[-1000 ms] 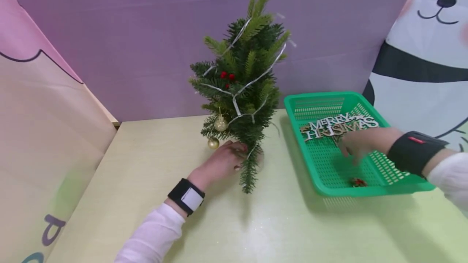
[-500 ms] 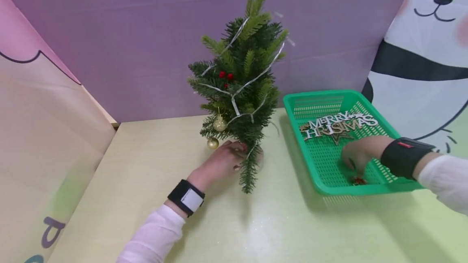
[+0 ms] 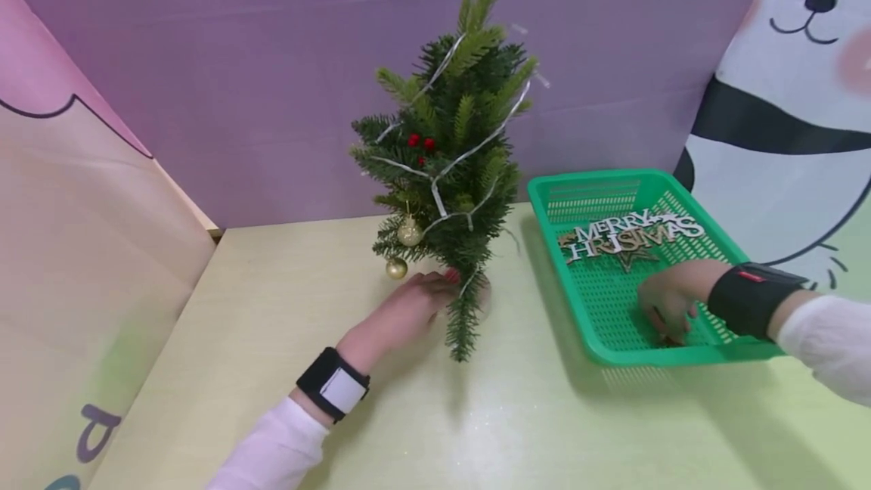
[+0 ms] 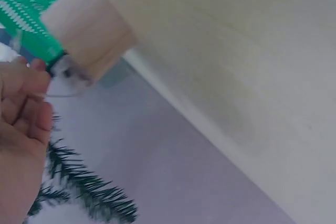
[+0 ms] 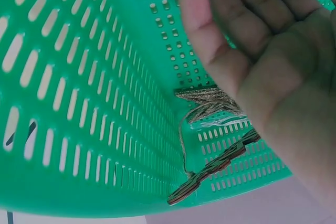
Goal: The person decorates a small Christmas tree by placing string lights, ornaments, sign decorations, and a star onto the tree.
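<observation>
A small artificial Christmas tree (image 3: 469,134) stands on the table, with white string lights, red berries and gold baubles (image 3: 410,233) on it. My left hand (image 3: 404,316) reaches in from the left and holds the tree low at its trunk, by curled fingers. In the blurred left wrist view the wooden base (image 4: 89,30) shows beyond the fingers (image 4: 34,80). My right hand (image 3: 674,297) is down inside the green basket (image 3: 571,286), over a small reddish ornament (image 3: 670,341) that it mostly hides. In the right wrist view those fingertips lie outside the picture.
Farther back in the basket lie white-and-wood "MERRY CHRISTMAS" letters (image 3: 633,233) and a star-shaped ornament (image 3: 629,258). A purple cloth (image 3: 258,97) hangs behind the table (image 3: 272,278). A panda-printed cloth (image 3: 789,187) is at the right.
My right hand has lowered in the basket and now covers the small ornament. My left wrist has shifted slightly left and toward me, while the tree stays in place.
</observation>
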### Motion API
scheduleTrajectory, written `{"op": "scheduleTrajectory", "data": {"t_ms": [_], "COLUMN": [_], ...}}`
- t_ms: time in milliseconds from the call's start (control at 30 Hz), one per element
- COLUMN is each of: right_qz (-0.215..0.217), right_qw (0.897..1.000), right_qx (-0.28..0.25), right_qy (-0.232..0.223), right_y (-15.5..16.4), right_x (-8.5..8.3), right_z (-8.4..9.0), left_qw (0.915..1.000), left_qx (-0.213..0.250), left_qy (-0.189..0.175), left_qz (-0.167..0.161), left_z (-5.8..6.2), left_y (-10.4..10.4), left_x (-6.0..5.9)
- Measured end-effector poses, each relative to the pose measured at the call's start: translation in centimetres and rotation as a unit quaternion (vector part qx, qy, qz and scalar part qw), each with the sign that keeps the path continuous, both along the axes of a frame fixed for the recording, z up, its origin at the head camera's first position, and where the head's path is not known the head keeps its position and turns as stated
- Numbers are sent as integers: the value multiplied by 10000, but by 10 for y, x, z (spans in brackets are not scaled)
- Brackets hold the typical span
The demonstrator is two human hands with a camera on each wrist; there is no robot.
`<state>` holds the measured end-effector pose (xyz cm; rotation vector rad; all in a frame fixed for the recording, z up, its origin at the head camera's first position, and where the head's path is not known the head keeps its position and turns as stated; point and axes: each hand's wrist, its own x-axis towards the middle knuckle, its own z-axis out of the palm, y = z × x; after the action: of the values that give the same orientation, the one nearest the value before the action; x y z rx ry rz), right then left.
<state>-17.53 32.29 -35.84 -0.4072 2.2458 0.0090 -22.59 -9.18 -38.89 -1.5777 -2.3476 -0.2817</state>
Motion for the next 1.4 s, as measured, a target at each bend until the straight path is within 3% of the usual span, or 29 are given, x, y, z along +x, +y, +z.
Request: {"op": "scheduleTrajectory", "data": {"t_ms": [200, 333, 533, 733, 900, 1100, 1267, 1400], "right_qz": [-74, -122, 112, 379, 663, 984, 1015, 1325], "right_qw": [9997, 9993, 9993, 9984, 9957, 9835, 9723, 9482], "right_qx": [-148, -181, -201, -388, -523, -901, -1301, -1855], "right_qy": [-206, -300, -302, -158, 387, 1218, 1658, 2211], "right_y": [-3, -4, -6, -13, -19, -32, -50, -68], "right_x": [-2, -4, -9, -18, -27, -32, -28, -21], "right_z": [-1, -1, 5, 19, 38, 66, 95, 124], "left_qw": [9996, 9995, 9984, 9957, 9914, 9852, 9844, 9777], "left_qx": [114, 112, 312, 787, 1251, 1605, 1674, 2057], "left_qy": [-118, -179, -176, 30, 356, 523, 383, -98], "left_qz": [213, 232, 438, 494, 134, -293, -387, -405], "left_z": [16, 34, 63, 81, 87, 87, 84, 86], "left_y": [-8, -12, -15, -14, -10, -2, 9, 20], "left_x": [19, 32, 54, 69, 78, 80, 79, 80]}}
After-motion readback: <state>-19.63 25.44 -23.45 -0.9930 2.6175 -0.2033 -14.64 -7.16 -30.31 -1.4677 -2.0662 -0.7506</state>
